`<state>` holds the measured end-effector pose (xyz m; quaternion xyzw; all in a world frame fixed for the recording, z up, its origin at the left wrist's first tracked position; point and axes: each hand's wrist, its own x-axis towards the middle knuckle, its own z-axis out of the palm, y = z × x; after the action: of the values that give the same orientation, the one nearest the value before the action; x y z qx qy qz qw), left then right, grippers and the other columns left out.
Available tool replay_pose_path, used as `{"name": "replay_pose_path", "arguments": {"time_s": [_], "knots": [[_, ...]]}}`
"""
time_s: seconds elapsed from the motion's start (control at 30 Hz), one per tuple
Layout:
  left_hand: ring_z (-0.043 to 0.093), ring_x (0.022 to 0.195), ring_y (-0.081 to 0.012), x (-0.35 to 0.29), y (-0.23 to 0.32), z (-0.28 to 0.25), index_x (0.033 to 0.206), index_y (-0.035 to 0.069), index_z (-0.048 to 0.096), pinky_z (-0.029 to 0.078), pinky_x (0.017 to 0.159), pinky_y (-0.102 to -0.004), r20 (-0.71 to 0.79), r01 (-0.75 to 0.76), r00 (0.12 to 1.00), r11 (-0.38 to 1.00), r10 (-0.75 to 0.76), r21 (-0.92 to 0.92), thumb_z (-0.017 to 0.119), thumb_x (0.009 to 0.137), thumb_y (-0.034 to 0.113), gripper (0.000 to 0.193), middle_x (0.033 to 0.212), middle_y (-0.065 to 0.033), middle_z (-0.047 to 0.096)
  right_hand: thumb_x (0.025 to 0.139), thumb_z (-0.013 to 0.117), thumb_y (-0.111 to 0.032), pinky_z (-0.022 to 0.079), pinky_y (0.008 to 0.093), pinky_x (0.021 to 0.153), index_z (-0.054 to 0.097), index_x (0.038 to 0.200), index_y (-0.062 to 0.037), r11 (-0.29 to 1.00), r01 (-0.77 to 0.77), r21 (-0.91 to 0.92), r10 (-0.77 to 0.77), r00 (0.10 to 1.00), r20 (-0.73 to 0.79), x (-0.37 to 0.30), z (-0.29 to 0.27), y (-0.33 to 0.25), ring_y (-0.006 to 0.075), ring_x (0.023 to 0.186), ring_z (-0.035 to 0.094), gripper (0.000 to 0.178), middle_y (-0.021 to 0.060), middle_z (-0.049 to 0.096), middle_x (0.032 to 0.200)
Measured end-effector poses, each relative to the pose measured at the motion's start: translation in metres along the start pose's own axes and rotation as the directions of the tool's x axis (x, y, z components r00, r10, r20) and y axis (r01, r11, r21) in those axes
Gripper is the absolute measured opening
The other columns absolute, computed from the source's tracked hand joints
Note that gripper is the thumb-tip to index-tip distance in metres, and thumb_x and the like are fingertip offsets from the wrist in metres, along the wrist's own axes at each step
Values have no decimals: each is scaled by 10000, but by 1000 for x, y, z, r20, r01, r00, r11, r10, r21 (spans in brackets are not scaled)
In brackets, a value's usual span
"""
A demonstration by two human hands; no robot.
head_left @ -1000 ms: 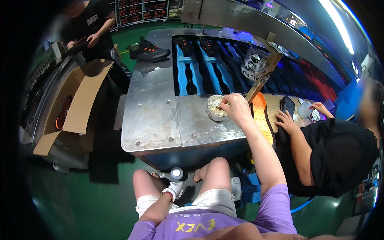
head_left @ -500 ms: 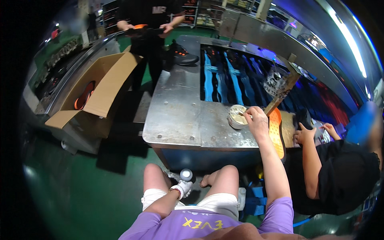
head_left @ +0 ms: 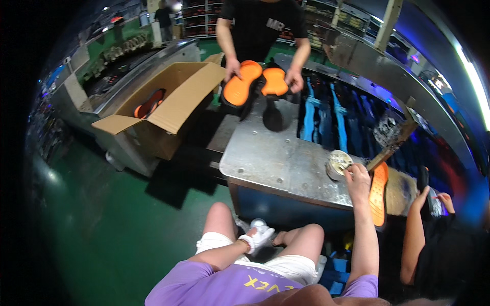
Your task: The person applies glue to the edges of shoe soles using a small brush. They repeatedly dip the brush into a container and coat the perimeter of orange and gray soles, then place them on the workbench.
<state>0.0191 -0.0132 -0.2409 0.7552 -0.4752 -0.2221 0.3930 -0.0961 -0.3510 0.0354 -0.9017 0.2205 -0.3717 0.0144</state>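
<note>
My left hand (head_left: 261,236), in a white glove, is low between my knees. Its fingers curl at a grey object with a round, pale top (head_left: 259,223), whose kind I cannot make out. At the bench, my bare right hand (head_left: 359,179) has its fingers pinched together over the rim of a small white tub (head_left: 336,172). Pale paste shows inside the tub. Whatever those fingers hold is hidden. Just right of this hand lies an orange, perforated shoe sole (head_left: 378,196) with a dark edge.
Across the metal bench (head_left: 255,158), a person in black holds two orange-bottomed shoes (head_left: 242,85). An open cardboard box (head_left: 176,109) stands at left. Dark shoes and blue strips (head_left: 311,115) fill the conveyor behind a slanted bar (head_left: 395,143). Another person's hands (head_left: 419,200) work at right.
The view has swung left, so the bench appears farther right. The person opposite has turned two shoes orange side up over the bench. My right hand remains at the tub.
</note>
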Motion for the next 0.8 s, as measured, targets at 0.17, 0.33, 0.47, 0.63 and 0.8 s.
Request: {"name": "replay_pose_path", "arguments": {"time_s": [0.17, 0.33, 0.47, 0.63, 0.8], "knots": [[656, 891, -418, 33, 106, -88, 938, 44, 694, 528, 746, -491, -242, -227, 948, 972, 205, -65, 642, 940, 247, 210, 944, -184, 687, 860, 757, -82, 555, 432, 839, 704, 891, -9, 985, -124, 119, 134, 988, -74, -9, 3, 1, 366, 950, 694, 95, 179, 702, 1117], [635, 1041, -425, 105, 139, -166, 1306, 60, 613, 543, 935, -466, -610, -316, 683, 916, 401, 248, 685, 839, 69, 473, 1323, -217, 571, 856, 744, -50, 557, 428, 823, 668, 893, 0, 990, -63, 128, 80, 988, -131, 3, -7, -13, 365, 949, 694, 98, 175, 703, 1093], [441, 1369, -493, 173, 111, -184, 1447, 68, 517, 390, 1166, -488, -500, -167, 766, 876, 404, 453, 713, 809, 102, 668, 1565, -296, 351, 850, 748, -43, 568, 419, 797, 671, 887, -6, 952, -141, 272, 203, 955, -217, 13, -20, -28, 349, 918, 696, 93, 153, 702, 1094], [491, 1333, -501, 220, 109, -188, 1130, 43, 682, 427, 1130, -456, -471, -117, 838, 934, 275, 337, 762, 793, 69, 347, 1467, -344, 481, 825, 754, -70, 546, 421, 809, 679, 868, -50, 999, -31, -43, 26, 994, -109, -2, 7, -2, 318, 946, 671, 89, 113, 696, 1045], [549, 1327, -430, 203, 89, -176, 869, 16, 670, 445, 1098, -434, -585, -215, 793, 977, 170, -7, 736, 728, -53, 170, 1345, -271, 603, 810, 765, -86, 533, 419, 803, 677, 858, -58, 1000, 8, -12, -11, 960, -279, -1, -2, -13, 316, 925, 656, 104, 97, 686, 1017]]}}
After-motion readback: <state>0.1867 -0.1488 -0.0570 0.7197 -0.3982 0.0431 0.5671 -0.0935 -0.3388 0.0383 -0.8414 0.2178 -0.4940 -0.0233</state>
